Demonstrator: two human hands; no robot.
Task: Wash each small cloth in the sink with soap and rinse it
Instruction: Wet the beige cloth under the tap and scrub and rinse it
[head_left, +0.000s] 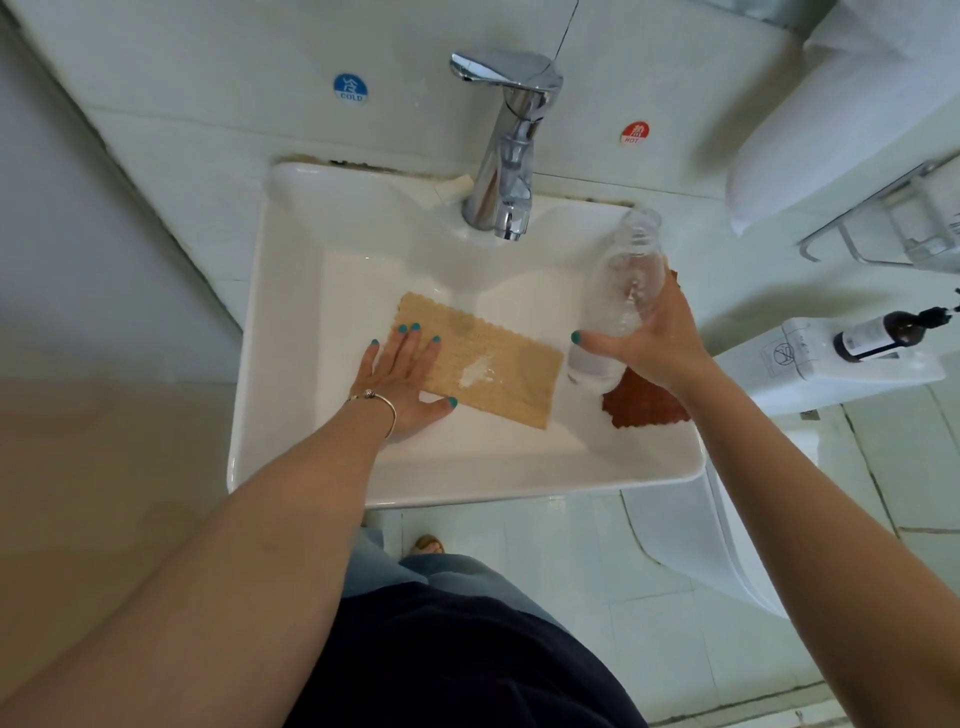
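Dark navy top and pale blue jeans fill the bottom edge, one sandalled foot on the pale tiled floor below the white rectangular ceramic sink. Left hand lies flat, fingers spread, pressing the left end of the beige scallop-edged cloth onto the basin floor; thin silver bracelet on that wrist. Small patch of white soap sits on the cloth near its middle. Right hand is curled round a clear plastic bottle, held tilted, open neck pointing up toward the back rim (contents look whitish at the lower end, can't tell what). Rust-brown cloth lies on the sink's right side, partly hidden under that hand and bottle. Chrome single-lever tap at the back, no water visible from the spout; blue COLD sticker and red HOT sticker on the wall tiles either side. Dark brown pump bottle stands on a white ledge far right
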